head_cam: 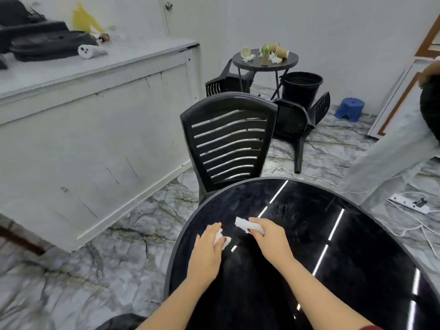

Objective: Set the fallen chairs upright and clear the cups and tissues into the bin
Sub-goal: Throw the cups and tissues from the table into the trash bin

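The left hand [209, 244] has its grip clenched around a crumpled tissue [220, 239] on the dark desk [357, 246]. Just right of it, the right hand [266, 236] grips a rolled tissue [245, 223].

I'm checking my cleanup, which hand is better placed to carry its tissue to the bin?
Right, probably. The right hand grips its white crumpled tissue on the side nearer the black round bin, far right.

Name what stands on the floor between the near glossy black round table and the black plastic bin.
In the head view, an upright black slatted plastic chair at the table, then a fallen black plastic chair before the bin.
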Demonstrator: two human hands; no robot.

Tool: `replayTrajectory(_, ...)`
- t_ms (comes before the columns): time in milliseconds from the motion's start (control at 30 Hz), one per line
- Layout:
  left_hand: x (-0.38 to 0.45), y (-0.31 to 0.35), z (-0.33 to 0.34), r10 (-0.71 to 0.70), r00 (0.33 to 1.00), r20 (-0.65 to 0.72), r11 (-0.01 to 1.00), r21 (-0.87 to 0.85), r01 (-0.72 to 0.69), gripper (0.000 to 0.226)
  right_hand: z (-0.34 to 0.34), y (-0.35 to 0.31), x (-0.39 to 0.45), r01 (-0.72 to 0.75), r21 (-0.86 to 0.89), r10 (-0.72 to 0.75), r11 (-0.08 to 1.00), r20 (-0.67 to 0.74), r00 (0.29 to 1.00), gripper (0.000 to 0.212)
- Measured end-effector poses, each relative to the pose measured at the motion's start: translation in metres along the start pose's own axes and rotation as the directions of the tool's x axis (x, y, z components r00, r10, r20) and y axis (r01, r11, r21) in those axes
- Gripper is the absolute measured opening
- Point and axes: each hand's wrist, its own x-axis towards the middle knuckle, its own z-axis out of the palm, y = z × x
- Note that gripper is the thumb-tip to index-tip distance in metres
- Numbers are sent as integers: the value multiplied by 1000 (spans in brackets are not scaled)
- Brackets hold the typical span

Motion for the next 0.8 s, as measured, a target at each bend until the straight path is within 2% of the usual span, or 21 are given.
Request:
replayTrajectory(200,-55,-33,-67,-98,978,-182,991,71,112,36,51,-51,-33,131,-25,-125,991,158,979,29)
replayTrajectory(500,-176,-107,-168,-217,904,-368,964,64,257,38,145,-115,-129,334,-63,-283,940,397,873,26)
replayTrajectory(667,-272,-156,-187,-308,870,-384,935,44,351,41,197,-117,-209,345,-114,-237,932,528,816,24)
replayTrajectory(800,-346,-193,-188,-390,861,-326,905,38,424,42,230,-106,-275,266,-146,-142,953,560,816,32)
